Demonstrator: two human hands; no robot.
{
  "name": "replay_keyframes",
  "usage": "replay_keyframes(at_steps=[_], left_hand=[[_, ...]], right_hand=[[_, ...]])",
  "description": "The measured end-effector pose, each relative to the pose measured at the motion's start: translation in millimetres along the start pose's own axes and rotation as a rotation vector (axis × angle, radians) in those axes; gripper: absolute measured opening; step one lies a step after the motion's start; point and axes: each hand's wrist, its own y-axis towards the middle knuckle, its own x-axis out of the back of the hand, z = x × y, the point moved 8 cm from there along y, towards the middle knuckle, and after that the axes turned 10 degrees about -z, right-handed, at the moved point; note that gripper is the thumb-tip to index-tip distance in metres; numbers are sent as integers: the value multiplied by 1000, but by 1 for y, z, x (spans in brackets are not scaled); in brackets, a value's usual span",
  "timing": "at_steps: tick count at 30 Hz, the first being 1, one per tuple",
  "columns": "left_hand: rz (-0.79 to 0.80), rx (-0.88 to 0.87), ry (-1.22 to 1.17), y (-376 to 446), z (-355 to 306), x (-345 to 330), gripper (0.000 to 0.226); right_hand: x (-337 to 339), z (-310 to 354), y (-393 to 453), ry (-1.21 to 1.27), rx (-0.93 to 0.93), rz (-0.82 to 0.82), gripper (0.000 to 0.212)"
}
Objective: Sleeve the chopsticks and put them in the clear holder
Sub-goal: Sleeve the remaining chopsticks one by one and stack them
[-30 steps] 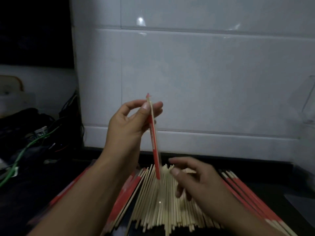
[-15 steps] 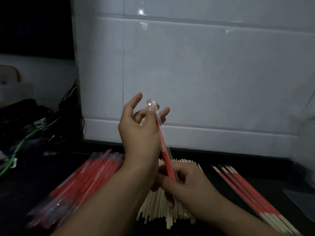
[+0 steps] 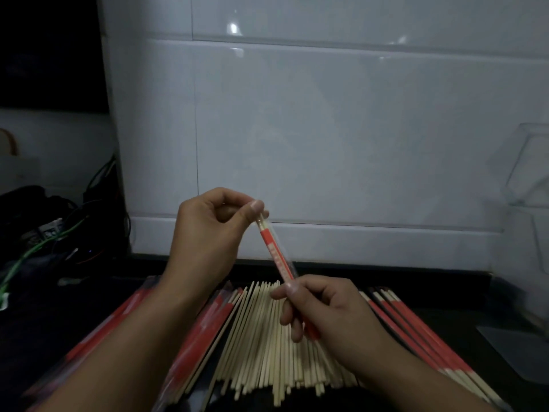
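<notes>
A person's two hands hold a single sleeved pair of chopsticks [image 3: 277, 258] slantwise above a dark worktop [image 3: 463, 295], in front of a white tiled wall [image 3: 326, 129]. The left hand [image 3: 208, 236], raised and curled, pinches the upper end of the red-and-clear sleeve between thumb and forefinger, where pale wooden tips show through the clear wrapper. The right hand [image 3: 326, 310], lower and nearer the camera, grips the lower end of the same sleeve, its fingers wrapped round it and the thumb pressed against the red print. Beneath the hands a loose heap of bare wooden chopsticks [image 3: 261, 346] fans out across the worktop, ends pointing toward the wall. To the left of the heap lies a stack of empty red sleeves [image 3: 193, 346], partly covered by the left forearm; to the right lies a row of finished red-sleeved pairs [image 3: 416, 331], running diagonally toward the lower right corner. The clear holder [image 3: 531, 173] stands at the far right edge against the wall, well apart from the hands, its contents too faint to make out. At the far left, in shadow, sits a tangle of dark and green cables [image 3: 38, 242]. A flat grey sheet [image 3: 517, 349] lies on the worktop at lower right.
</notes>
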Motion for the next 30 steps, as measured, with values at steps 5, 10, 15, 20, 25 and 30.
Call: replay_keyframes(at_steps=[5, 10, 15, 20, 25, 30], left_hand=[[-22, -3, 1, -1, -3, 4, 12], [43, 14, 46, -4, -1, -3, 17], [61, 182, -97, -5, 8, -6, 18], [18, 340, -214, -1, 25, -1, 22], [-15, 513, -283, -3, 41, -5, 30], [-117, 519, -307, -8, 45, -4, 28]], right_hand=[[4, 1, 2, 30, 26, -71, 26], [10, 3, 5, 35, 26, -108, 26], [4, 2, 1, 22, 3, -40, 25], [6, 5, -1, 14, 14, -42, 21], [9, 6, 0, 19, 27, -68, 18], [12, 10, -1, -24, 64, -85, 15]])
